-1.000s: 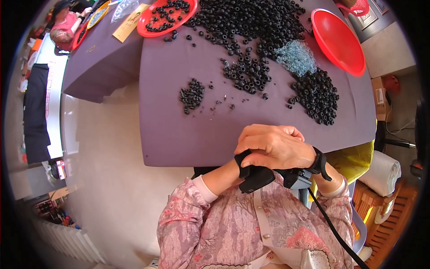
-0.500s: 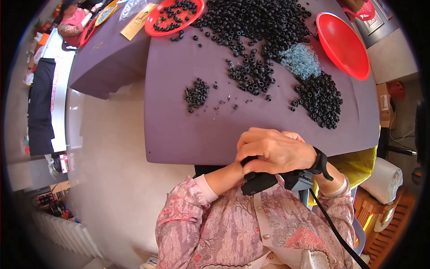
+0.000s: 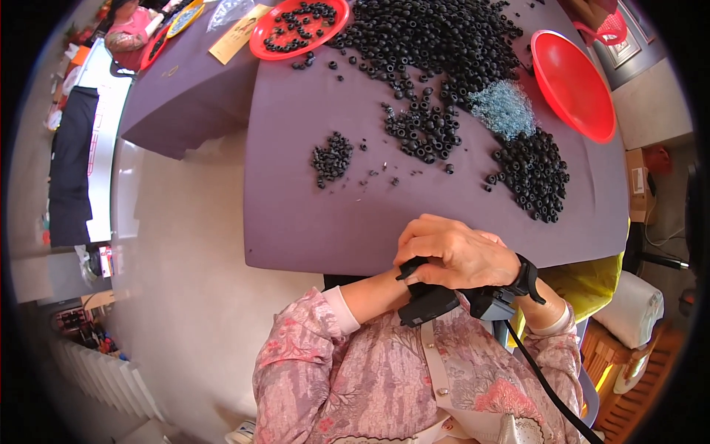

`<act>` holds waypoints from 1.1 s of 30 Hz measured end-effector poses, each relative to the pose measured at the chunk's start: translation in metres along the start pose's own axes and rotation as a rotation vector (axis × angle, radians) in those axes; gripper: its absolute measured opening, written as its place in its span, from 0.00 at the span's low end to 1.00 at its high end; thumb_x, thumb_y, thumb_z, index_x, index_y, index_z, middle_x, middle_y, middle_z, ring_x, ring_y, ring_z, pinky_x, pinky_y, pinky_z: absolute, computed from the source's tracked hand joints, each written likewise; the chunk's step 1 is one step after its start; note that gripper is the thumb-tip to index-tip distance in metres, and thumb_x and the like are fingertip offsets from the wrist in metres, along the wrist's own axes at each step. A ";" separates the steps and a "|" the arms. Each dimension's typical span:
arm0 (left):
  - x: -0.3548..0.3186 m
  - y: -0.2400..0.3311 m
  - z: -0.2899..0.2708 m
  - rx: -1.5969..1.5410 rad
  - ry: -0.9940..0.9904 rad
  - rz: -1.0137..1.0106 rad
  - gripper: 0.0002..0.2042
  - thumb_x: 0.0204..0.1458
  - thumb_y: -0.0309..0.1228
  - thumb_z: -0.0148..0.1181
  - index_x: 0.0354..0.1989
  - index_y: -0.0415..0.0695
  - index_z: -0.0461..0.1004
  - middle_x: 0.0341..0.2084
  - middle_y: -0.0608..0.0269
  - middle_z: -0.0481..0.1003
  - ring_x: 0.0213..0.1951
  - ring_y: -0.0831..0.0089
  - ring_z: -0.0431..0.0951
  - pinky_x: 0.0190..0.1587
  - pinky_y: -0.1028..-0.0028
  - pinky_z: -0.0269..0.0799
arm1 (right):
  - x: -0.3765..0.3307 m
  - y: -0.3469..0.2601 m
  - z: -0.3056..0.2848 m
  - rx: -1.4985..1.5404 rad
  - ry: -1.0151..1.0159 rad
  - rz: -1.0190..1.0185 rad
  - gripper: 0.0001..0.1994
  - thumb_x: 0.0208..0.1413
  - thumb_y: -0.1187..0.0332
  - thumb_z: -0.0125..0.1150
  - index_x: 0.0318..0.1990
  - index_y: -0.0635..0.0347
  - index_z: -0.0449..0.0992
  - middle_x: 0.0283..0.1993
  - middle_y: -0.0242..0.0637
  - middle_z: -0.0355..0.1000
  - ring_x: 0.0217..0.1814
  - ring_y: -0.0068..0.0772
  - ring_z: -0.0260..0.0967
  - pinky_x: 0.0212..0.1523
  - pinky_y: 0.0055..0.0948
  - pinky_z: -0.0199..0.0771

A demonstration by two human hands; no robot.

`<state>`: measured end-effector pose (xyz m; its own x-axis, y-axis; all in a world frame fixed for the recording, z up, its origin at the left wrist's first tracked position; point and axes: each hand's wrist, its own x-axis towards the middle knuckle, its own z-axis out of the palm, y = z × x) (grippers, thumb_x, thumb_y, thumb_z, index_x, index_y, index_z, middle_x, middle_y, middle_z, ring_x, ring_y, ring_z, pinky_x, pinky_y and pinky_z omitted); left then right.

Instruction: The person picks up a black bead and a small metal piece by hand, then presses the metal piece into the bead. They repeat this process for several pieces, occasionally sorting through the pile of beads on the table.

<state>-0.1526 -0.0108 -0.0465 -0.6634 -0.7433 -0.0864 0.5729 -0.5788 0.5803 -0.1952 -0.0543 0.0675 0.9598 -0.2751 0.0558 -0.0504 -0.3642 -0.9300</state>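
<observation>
– At the table's near edge, over the lap: where are the hands?
– Crossed at the wrists. Right hand (image 3: 455,255) on top, palm down, thumb and fingers closed on a black strap (image 3: 411,265) at the left wrist.
– Left hand?
– Left hand (image 3: 491,237) mostly hidden under the right. Cannot tell if it's open or closed.
– And what's on the wrists?
– Black device (image 3: 429,307) at the left wrist, just below the right thumb. Grey device (image 3: 494,303) at the right wrist, black band (image 3: 527,280) beside it, black cable (image 3: 551,381) running to lower right.
– Table?
– Purple cloth on the table (image 3: 310,229). Big heap of black hollow pieces (image 3: 436,44) at the far side, small black pile (image 3: 332,157) toward the left, another black pile (image 3: 534,174) at right. Clear bluish heap (image 3: 504,109) touches that one.
– Containers?
– Red bowl (image 3: 573,89) tilted at the right edge. Red plate (image 3: 282,56) at far left, black pieces on it.
– Anyone else?
– Person in a pink top (image 3: 129,29), upper left, by the other table (image 3: 196,89).
</observation>
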 end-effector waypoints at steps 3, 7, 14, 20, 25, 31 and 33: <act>-0.008 0.007 -0.004 0.015 0.047 -0.042 0.29 0.40 0.54 0.62 0.41 0.40 0.70 0.32 0.69 0.73 0.33 0.79 0.74 0.37 0.76 0.71 | 0.006 0.003 0.002 -0.012 -0.025 -0.050 0.13 0.41 0.75 0.61 0.38 0.62 0.75 0.41 0.37 0.68 0.46 0.42 0.63 0.45 0.37 0.65; -0.019 0.016 -0.007 0.042 0.126 -0.143 0.23 0.45 0.48 0.61 0.40 0.40 0.71 0.31 0.67 0.74 0.32 0.79 0.75 0.37 0.76 0.72 | 0.012 0.003 0.011 0.026 -0.031 -0.067 0.12 0.41 0.74 0.61 0.38 0.61 0.75 0.40 0.37 0.68 0.46 0.41 0.63 0.45 0.37 0.65; -0.029 0.027 0.001 0.083 0.201 -0.247 0.15 0.48 0.35 0.59 0.41 0.41 0.70 0.32 0.64 0.74 0.36 0.75 0.76 0.40 0.73 0.73 | 0.020 -0.001 0.022 -0.122 -0.021 -0.112 0.11 0.41 0.72 0.62 0.35 0.61 0.74 0.36 0.34 0.67 0.41 0.39 0.62 0.42 0.38 0.65; -0.032 0.000 -0.027 0.078 0.200 -0.270 0.10 0.53 0.32 0.58 0.39 0.41 0.71 0.30 0.69 0.74 0.30 0.83 0.74 0.35 0.77 0.72 | 0.017 -0.010 0.029 -0.164 -0.046 -0.127 0.12 0.39 0.72 0.62 0.35 0.61 0.75 0.36 0.34 0.68 0.41 0.39 0.62 0.41 0.37 0.65; -0.036 -0.004 -0.024 0.097 0.222 -0.247 0.09 0.53 0.32 0.58 0.39 0.41 0.71 0.31 0.68 0.74 0.31 0.82 0.74 0.35 0.77 0.72 | 0.018 -0.011 0.033 -0.134 -0.038 -0.150 0.12 0.38 0.73 0.62 0.35 0.62 0.75 0.36 0.35 0.67 0.41 0.40 0.62 0.41 0.36 0.65; -0.040 -0.008 -0.016 0.107 0.230 -0.231 0.09 0.54 0.31 0.57 0.39 0.40 0.71 0.31 0.67 0.74 0.32 0.81 0.74 0.36 0.76 0.73 | 0.023 -0.016 0.043 -0.195 0.034 -0.212 0.10 0.38 0.71 0.62 0.32 0.61 0.75 0.34 0.36 0.68 0.39 0.41 0.62 0.39 0.37 0.65; -0.041 -0.007 -0.014 0.112 0.225 -0.231 0.08 0.54 0.31 0.57 0.39 0.40 0.71 0.31 0.66 0.74 0.32 0.80 0.75 0.37 0.76 0.73 | 0.026 -0.019 0.045 -0.240 0.046 -0.212 0.09 0.37 0.71 0.62 0.31 0.61 0.75 0.33 0.36 0.68 0.38 0.41 0.63 0.38 0.37 0.65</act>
<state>-0.1225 0.0192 -0.0588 -0.6398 -0.6593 -0.3949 0.3549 -0.7092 0.6091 -0.1567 -0.0143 0.0698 0.9427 -0.2086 0.2604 0.0804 -0.6154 -0.7841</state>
